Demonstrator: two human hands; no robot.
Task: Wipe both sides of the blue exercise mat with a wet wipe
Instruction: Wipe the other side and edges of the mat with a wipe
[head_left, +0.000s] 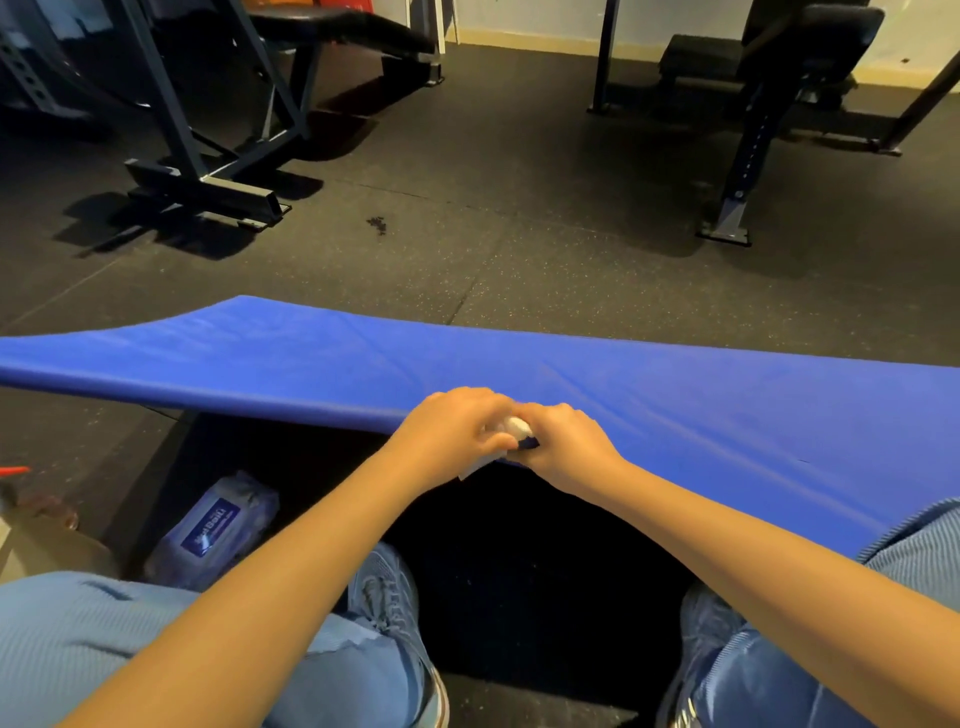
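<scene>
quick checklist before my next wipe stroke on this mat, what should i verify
1. Grip on the wet wipe: left hand pinches it, ok.
2. Mat steadied: right hand appears to grip the near edge of the blue mat, ok.
3. Near edge raised off the floor: ok.
4. Underside already wiped: cannot tell.
5. Wipe still damp: cannot tell.
6. Spare wipes pack close by: ok.
</scene>
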